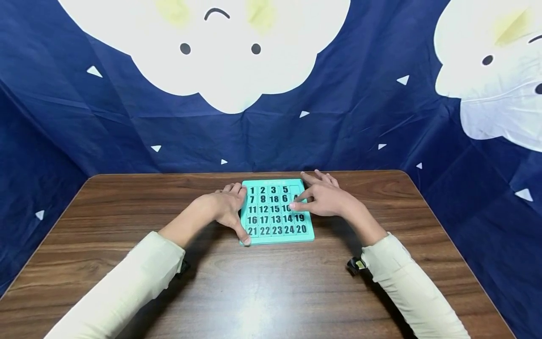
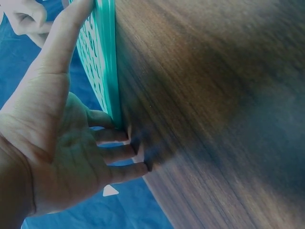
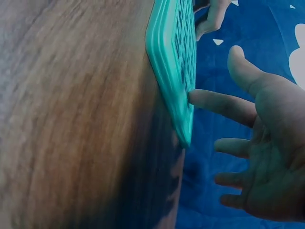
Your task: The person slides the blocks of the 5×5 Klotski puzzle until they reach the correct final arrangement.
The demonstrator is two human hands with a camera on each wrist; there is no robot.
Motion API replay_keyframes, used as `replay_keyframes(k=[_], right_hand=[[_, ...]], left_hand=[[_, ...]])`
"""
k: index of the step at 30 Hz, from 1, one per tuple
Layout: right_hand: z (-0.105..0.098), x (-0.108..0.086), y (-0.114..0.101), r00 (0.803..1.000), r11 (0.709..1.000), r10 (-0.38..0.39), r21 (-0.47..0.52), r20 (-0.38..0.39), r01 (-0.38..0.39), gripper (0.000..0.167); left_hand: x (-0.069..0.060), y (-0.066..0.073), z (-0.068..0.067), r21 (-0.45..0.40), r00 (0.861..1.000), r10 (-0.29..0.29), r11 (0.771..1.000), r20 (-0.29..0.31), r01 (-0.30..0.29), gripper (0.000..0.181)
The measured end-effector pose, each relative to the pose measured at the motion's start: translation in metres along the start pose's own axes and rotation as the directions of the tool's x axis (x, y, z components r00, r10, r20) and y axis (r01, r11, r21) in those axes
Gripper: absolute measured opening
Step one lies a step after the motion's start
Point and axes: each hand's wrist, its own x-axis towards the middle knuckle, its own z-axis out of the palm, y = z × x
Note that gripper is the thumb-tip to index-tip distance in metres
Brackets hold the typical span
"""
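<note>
A teal number sliding puzzle lies flat on the table, its numbered tiles facing up and a vacant slot at the top right, beside the 5. Along its left edge rests my left hand, thumb on the near left corner and fingers stretched toward the far left side. The left wrist view has this hand with its fingertips at the frame's edge and the table. Over the right side, my right hand touches a tile near the 4 with its index finger; its thumb is lifted. The hand hides some right-hand tiles.
The brown wooden table extends toward me and to both sides of the puzzle. Just past its far edge hangs a dark blue cloth with white clouds and small triangles. Each wrist wears a small black device.
</note>
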Motion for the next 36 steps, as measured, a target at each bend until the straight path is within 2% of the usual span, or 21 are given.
replay_keyframes(k=[3, 8, 11, 15, 21, 23, 28, 33, 36], right_hand=[[0.006, 0.004, 0.000, 1.000, 1.000, -0.006, 0.001, -0.012, 0.006, 0.060], [0.011, 0.012, -0.002, 0.999, 1.000, -0.028, -0.001, 0.040, 0.028, 0.070], [0.009, 0.008, -0.002, 0.999, 1.000, -0.031, 0.005, 0.025, 0.030, 0.067], [0.006, -0.001, 0.003, 1.000, 1.000, 0.004, -0.003, -0.018, -0.004, 0.058], [0.008, 0.002, 0.003, 0.999, 0.996, 0.050, -0.075, -0.020, -0.051, 0.067], [0.010, 0.004, 0.001, 0.999, 0.995, 0.036, -0.090, -0.018, -0.038, 0.068], [0.012, 0.003, -0.003, 0.999, 0.998, -0.024, -0.060, 0.044, 0.027, 0.063], [0.000, -0.002, 0.001, 1.000, 0.996, 0.029, -0.085, -0.007, -0.030, 0.051], [-0.003, 0.002, 0.002, 1.000, 0.997, 0.024, -0.067, -0.018, -0.025, 0.051]], left_hand=[[0.001, 0.000, 0.001, 0.002, 1.000, -0.001, 1.000, -0.001, 0.001, 0.170], [0.002, 0.000, 0.001, 0.007, 1.000, -0.008, 1.000, 0.002, 0.008, 0.170], [0.001, 0.000, 0.001, 0.006, 1.000, -0.008, 1.000, 0.006, 0.008, 0.170], [0.002, 0.002, 0.000, 0.001, 1.000, 0.000, 1.000, 0.011, 0.000, 0.169], [0.001, 0.000, 0.000, 0.008, 1.000, -0.014, 1.000, 0.015, 0.014, 0.170], [0.002, 0.000, 0.000, 0.007, 1.000, -0.012, 1.000, 0.016, 0.012, 0.170], [0.002, 0.001, 0.000, 0.007, 1.000, -0.008, 1.000, 0.021, 0.008, 0.170], [0.002, 0.002, -0.001, 0.002, 1.000, -0.005, 1.000, 0.018, 0.005, 0.169], [0.002, 0.001, -0.001, 0.002, 1.000, -0.008, 1.000, 0.022, 0.008, 0.169]])
